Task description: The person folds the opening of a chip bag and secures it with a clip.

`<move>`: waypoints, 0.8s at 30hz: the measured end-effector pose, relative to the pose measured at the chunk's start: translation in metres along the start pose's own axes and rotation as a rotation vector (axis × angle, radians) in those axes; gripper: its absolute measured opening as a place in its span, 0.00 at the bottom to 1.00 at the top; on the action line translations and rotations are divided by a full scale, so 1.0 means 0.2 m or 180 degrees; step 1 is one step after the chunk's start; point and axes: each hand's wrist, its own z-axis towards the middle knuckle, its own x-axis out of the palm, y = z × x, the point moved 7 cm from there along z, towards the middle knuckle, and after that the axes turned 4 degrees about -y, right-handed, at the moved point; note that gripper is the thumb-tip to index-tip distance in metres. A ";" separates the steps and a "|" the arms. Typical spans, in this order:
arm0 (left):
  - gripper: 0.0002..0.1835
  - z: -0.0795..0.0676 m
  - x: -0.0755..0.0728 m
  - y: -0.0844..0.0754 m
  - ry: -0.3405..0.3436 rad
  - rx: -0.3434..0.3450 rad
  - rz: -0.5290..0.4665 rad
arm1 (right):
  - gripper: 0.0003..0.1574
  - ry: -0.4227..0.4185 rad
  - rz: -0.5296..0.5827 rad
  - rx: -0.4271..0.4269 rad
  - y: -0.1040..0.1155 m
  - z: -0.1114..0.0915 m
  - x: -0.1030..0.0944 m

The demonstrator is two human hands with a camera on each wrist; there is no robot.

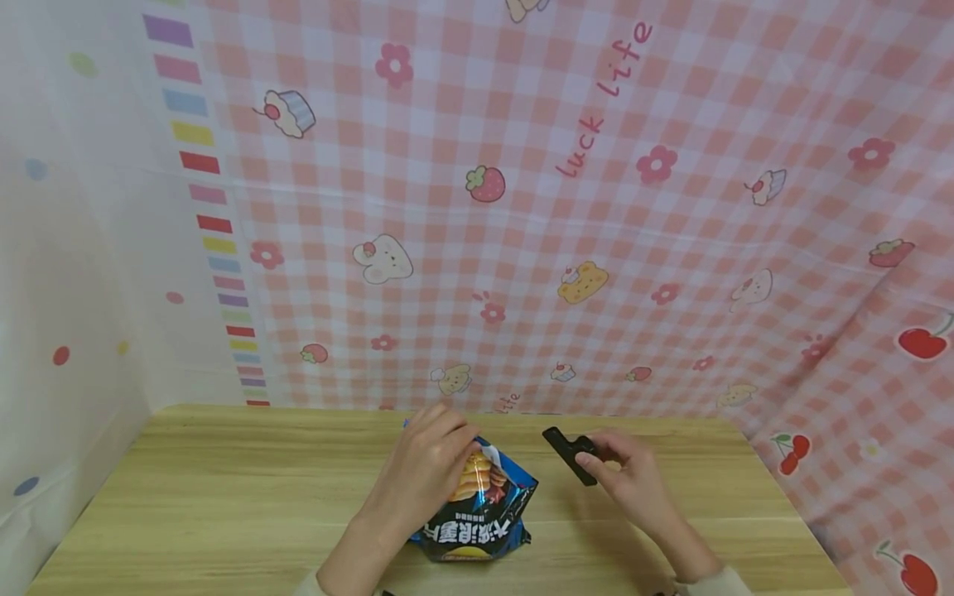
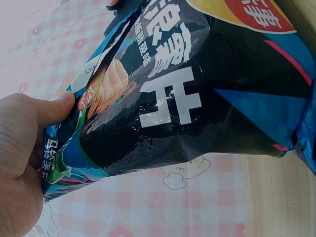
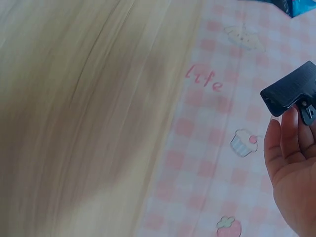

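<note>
A black-and-blue bag of potato chips stands on the table, leaning, its lettering upside down in the head view. My left hand grips the bag's upper end; the left wrist view shows the thumb pressed on the creased edge of the bag, the other fingers mostly hidden behind. To the right of the bag, my right hand holds a black bag clip between thumb and fingers. The clip shows a long flat bar in the right wrist view, apart from the bag.
The wooden table stretches out on both sides of the hands. Behind it hangs a pink checked cloth with cartoon prints, which continues along the right side. A white dotted cloth hangs at the left.
</note>
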 end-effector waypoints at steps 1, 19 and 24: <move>0.10 0.00 0.00 0.00 0.0001 -0.0002 0.0000 | 0.11 -0.0015 0.0029 -0.0031 0.01 0.00 0.01; 0.11 0.00 0.00 -0.01 -0.0007 0.0007 0.0018 | 0.18 0.0018 0.0006 -0.0452 0.15 -0.03 0.12; 0.11 0.00 0.00 -0.01 -0.0017 0.0021 0.0010 | 0.19 -0.0022 -0.0086 -0.0486 0.18 -0.03 0.14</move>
